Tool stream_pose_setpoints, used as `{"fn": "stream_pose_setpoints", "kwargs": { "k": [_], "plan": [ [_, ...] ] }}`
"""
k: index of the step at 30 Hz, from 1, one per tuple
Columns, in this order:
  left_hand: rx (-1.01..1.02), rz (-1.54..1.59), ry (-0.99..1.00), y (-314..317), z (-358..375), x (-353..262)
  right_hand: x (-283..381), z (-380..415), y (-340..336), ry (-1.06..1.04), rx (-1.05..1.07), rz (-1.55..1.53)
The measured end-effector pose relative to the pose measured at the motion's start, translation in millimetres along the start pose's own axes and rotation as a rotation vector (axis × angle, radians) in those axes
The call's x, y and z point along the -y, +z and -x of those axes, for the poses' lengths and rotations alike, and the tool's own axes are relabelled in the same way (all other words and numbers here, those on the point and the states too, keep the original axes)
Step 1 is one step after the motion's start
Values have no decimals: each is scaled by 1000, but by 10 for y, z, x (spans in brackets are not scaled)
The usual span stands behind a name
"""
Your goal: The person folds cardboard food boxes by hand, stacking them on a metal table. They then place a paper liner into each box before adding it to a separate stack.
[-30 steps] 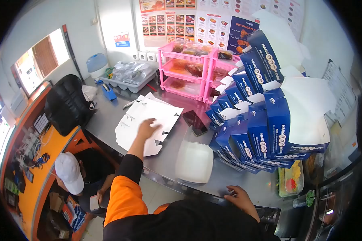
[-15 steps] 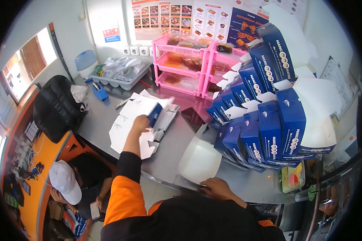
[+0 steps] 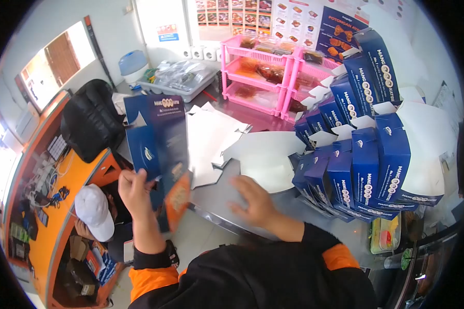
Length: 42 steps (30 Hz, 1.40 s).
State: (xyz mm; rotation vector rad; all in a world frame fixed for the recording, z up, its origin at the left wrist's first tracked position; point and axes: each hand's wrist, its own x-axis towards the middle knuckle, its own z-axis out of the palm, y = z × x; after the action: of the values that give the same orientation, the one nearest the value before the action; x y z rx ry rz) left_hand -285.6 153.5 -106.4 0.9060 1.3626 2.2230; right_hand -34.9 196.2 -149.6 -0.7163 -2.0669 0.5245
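My left hand (image 3: pixel 135 191) pinches the edge of a flat, unfolded blue food box (image 3: pixel 165 126), held up off the counter with its printed side toward me. An orange printed panel at its lower end is blurred. Above the counter's front edge, my right hand (image 3: pixel 253 202) has its fingers apart and nothing in it. Close beyond that hand stands a folded box (image 3: pixel 265 160), its white inside facing up. Flat box blanks (image 3: pixel 211 139) lie in a pile, white side up, behind the raised one.
Several folded blue boxes (image 3: pixel 340 172) stand stacked on the right. Pink racks (image 3: pixel 255 77) with packed food and a grey tray (image 3: pixel 193 92) of plastic bags are at the back. A person in a white cap (image 3: pixel 94 211) sits low at left, beside an orange desk (image 3: pixel 69 206).
My left hand has lifted a flat box off the pile and brought it left and nearer, blue side showing. My right hand has left the folded box's edge, which now sits farther back.
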Motion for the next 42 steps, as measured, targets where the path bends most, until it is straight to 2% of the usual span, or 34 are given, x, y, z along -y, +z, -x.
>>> {"fn": "stream_pose_setpoints", "kwargs": {
  "k": [1, 3, 5, 6, 7, 9, 10, 13, 14, 17, 19, 21, 22, 23, 24, 25, 26, 28, 29, 31, 33, 34, 35, 37, 38, 39, 40, 42],
  "plan": [
    [48, 17, -3, -46, 219, -13, 142, -131, 59, -260, -10, -22],
    [164, 228, -143, -114, 606, -6, 385, -329, 233, -426, 112, -134],
    [299, 451, -173, -81, 798, -66, 515, -380, 349, -504, 187, -79],
    [343, 393, -181, -135, 789, -166, 567, -378, 378, -543, 226, -50],
    [331, 478, -266, -119, 816, -332, 627, -349, 384, -575, 310, -10],
    [254, 431, -453, -259, 795, -442, 773, -238, 355, -635, 480, 69],
    [241, 315, -306, -219, 860, -535, 837, -179, 328, -646, 459, 49],
    [63, 314, -240, -320, 997, -510, 846, 8, 365, -841, 142, -123],
    [111, 439, -214, -337, 1045, -499, 839, 63, 304, -901, 19, -247],
    [119, 426, -104, -162, 1410, -605, 921, 111, -6, -897, -84, -297],
    [121, 442, 61, 26, 1697, -496, 978, 161, -218, -868, -133, -236],
    [141, 475, 29, 131, 1883, -550, 944, 272, -392, -835, -78, -153],
    [205, 568, -37, 84, 1902, -537, 971, 335, -493, -814, -28, -319],
    [269, 659, -103, -5, 1888, -490, 971, 415, -548, -824, 6, -340],
    [306, 612, -139, -16, 1897, -509, 965, 506, -584, -835, 41, -360],
    [251, 528, -142, 12, 1994, -510, 963, 586, -625, -844, 79, -383],
    [195, 443, -146, 91, 2134, -498, 961, 614, -679, -816, -21, -255],
    [136, 316, -102, 307, 2426, -547, 960, 668, -693, -672, -91, -278],
    [145, 148, -197, 118, 2492, -465, 951, 700, -689, -604, -122, -288],
    [216, 566, -238, 177, 2579, -603, 916, 822, -754, -634, 85, -471],
    [162, 572, -262, 42, 2565, -597, 924, 907, -806, -679, 302, -586],
    [193, 602, -284, -7, 2589, -564, 934, 949, -792, -687, 343, -598],
    [224, 630, -310, -51, 2622, -524, 940, 1003, -759, -668, 297, -583],
    [137, 618, -344, -31, 2728, -469, 939, 1121, -673, -622, 202, -553],
    [55, 504, -308, -21, 2792, -390, 937, 1170, -641, -647, 95, -425],
    [52, 532, -294, 140, 2917, -486, 940, 1207, -626, -615, 42, -401],
    [360, 632, -253, -50, 2901, -337, 941, 1246, -621, -582, -7, -375],
    [582, 621, -222, -261, 2949, -141, 957, 1271, -663, -545, -49, -358]
  ]
}}
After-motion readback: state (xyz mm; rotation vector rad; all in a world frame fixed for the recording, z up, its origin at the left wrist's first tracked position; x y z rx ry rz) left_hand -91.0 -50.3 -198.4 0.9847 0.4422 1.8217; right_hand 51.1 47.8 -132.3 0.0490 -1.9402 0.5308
